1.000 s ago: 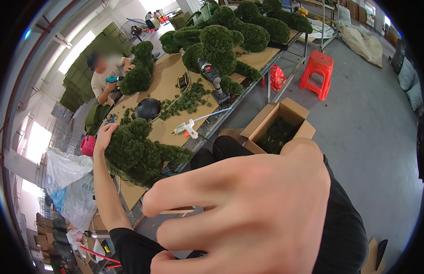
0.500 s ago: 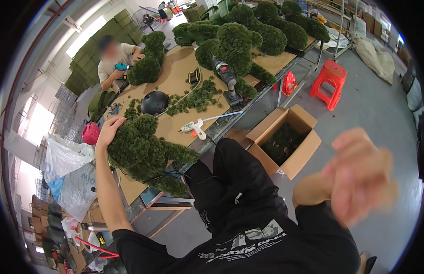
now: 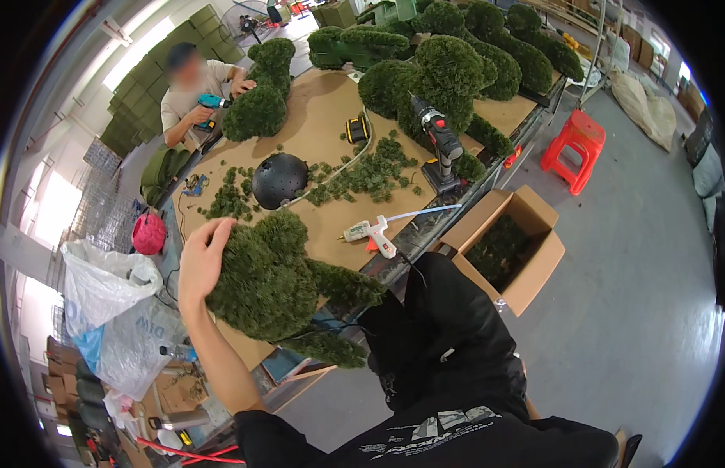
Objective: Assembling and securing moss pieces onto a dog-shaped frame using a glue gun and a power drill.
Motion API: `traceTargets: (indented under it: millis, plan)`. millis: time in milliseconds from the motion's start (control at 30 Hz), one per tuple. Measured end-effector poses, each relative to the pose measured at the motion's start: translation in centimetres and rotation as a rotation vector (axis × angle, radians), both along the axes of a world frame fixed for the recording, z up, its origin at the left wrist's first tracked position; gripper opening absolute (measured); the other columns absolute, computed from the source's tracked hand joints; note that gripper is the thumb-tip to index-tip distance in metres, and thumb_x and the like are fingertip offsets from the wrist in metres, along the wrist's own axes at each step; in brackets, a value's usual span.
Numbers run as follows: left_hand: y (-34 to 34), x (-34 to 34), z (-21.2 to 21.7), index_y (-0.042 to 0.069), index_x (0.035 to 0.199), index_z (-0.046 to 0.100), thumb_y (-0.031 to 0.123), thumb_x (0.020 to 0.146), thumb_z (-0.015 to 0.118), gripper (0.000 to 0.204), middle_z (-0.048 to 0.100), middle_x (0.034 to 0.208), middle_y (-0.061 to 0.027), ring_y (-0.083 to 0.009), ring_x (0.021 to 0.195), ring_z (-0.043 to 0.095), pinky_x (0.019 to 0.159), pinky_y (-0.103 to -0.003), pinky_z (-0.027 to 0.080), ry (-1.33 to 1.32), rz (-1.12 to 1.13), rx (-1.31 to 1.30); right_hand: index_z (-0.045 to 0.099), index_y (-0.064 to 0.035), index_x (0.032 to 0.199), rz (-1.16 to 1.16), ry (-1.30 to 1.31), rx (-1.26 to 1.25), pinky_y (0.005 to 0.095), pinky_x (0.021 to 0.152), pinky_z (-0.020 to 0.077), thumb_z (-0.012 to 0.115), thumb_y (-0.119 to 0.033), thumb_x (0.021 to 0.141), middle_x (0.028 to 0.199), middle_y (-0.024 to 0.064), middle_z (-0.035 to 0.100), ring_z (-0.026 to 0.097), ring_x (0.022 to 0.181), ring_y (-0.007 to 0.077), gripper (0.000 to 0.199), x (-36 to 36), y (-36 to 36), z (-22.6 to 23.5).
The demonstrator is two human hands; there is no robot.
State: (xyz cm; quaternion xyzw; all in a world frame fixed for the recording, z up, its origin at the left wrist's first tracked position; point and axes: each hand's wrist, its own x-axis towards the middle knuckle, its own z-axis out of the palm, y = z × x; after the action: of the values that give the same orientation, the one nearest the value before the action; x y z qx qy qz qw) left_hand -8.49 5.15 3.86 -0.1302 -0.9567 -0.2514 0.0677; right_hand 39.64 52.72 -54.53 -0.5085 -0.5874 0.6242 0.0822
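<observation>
A green figure of artificial grass [image 3: 261, 273], shaped like an animal with rounded lobes and leg-like parts, lies at the near left edge of the table. My left hand [image 3: 204, 264] grips its left side, with the fingers curved against the grass. The figure's lower parts reach toward my black trousers. My right hand is out of sight; only a sliver of skin shows beside my right leg. A white glue gun [image 3: 372, 235] with a pale blue glue stick lies right of the figure. Behind the figure sits a black perforated dome [image 3: 280, 181], with loose green sprigs [image 3: 382, 173] around it.
A cordless drill [image 3: 439, 144] stands near the table's right edge, by several grass figures [image 3: 448, 74]. An open carton [image 3: 538, 273] with green pieces and a red stool [image 3: 574, 148] are on the floor. Across the table a person [image 3: 192, 97] holds a teal drill [image 3: 214, 101].
My right hand, raised and blurred at the right before, has dropped out of view. My left hand stays on the figure. The whole view has shifted slightly.
</observation>
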Motion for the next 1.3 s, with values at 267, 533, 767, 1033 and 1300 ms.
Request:
traceTargets:
  millis: [267, 533, 767, 1033, 1300]
  plan:
    - [0.3, -0.6, -0.5, 0.005, 0.119, 0.076, 0.038, 0.107, 0.057, 0.04, 0.075, 0.119, -0.0141, -0.0271, 0.116, 0.066, 0.104, -0.036, 0.046, -0.011, 0.071, 0.044, 0.059, 0.0038, 0.119, 0.059, -0.552, 0.58, 0.062, 0.086, 0.0502, 0.041, -0.047, 0.106, 0.101, 0.0366, 0.069, 0.065, 0.102, 0.0556, 0.056, -4.9, -1.5, 4.2]
    - [-0.2, -0.2, -0.5, 0.0, 0.12, 0.073, 0.038, 0.109, 0.055, 0.043, 0.074, 0.112, -0.0129, -0.0219, 0.107, 0.066, 0.098, -0.033, 0.047, 0.065, 0.069, 0.05, 0.058, 0.0064, 0.106, 0.073, -0.363, 0.648, 0.0644, 0.082, 0.0457, 0.038, -0.048, 0.107, 0.094, 0.0387, 0.066, 0.061, 0.095, 0.0597, 0.057, -4.9, -2.9, 4.9]
    - [0.8, -0.2, -0.5, -0.004, 0.119, 0.071, 0.036, 0.11, 0.054, 0.044, 0.073, 0.105, -0.0089, -0.0168, 0.101, 0.062, 0.096, -0.031, 0.045, 0.004, 0.083, 0.076, 0.059, 0.0038, 0.109, 0.059, -0.338, 0.626, 0.0637, 0.079, 0.0451, 0.043, -0.044, 0.106, 0.092, 0.0368, 0.065, 0.06, 0.091, 0.0603, 0.05, -3.2, -1.4, 2.4]
    - [1.8, 0.7, 0.4, -0.003, 0.119, 0.072, 0.035, 0.11, 0.054, 0.043, 0.068, 0.099, -0.003, -0.0119, 0.093, 0.056, 0.088, -0.027, 0.044, 0.035, 0.039, 0.095, 0.054, 0.0042, 0.131, -0.07, -0.122, 0.722, 0.0453, 0.11, 0.0437, 0.064, -0.008, 0.092, 0.129, 0.022, 0.057, 0.056, 0.124, 0.0371, 0.042, -13.5, 2.5, 7.4]
    - [0.8, 0.4, 0.1, -0.002, 0.12, 0.071, 0.036, 0.111, 0.053, 0.044, 0.061, 0.091, 0.0001, -0.0097, 0.086, 0.051, 0.081, -0.026, 0.041, 0.009, 0.067, 0.055, 0.06, -0.0016, 0.112, 1.833, 1.322, -0.628, 0.0359, 0.083, 0.0529, 0.09, -0.042, 0.084, 0.105, 0.0082, 0.06, 0.062, 0.093, 0.0208, 0.058, -29.0, -5.9, 40.0]
